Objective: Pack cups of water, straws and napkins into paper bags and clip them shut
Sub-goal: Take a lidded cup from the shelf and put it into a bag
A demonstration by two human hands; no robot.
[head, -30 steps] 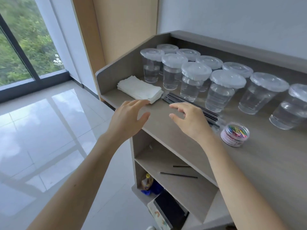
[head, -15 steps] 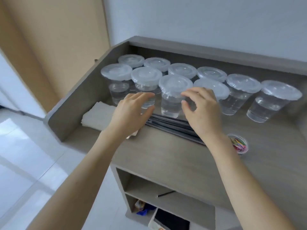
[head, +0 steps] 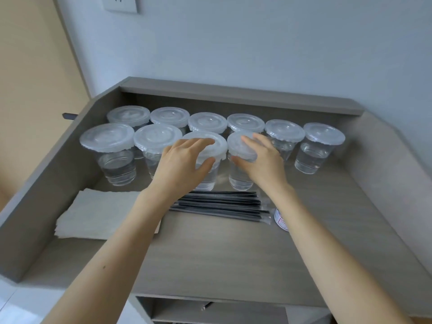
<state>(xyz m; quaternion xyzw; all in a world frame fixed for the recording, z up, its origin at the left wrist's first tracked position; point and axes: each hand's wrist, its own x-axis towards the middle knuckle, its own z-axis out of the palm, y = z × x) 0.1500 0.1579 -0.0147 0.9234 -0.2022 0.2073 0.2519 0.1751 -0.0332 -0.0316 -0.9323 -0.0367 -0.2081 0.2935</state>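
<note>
Cups (head: 107,160) of water stand in two rows at the back of the desk (head: 210,258). Each cup is clear, has a lid (head: 156,136) on top and is partly full of water. The left hand (head: 180,167) holds a front cup (head: 218,148), fingers curled over its lid and thumb on the side. The right hand (head: 261,164) holds the next cup (head: 240,180) the same way. Black straws (head: 222,204) lie just in front of the cups. White napkins (head: 100,213) lie at the left. A small tub (head: 279,219) peeks out beside the right arm; I cannot tell what is in it.
</note>
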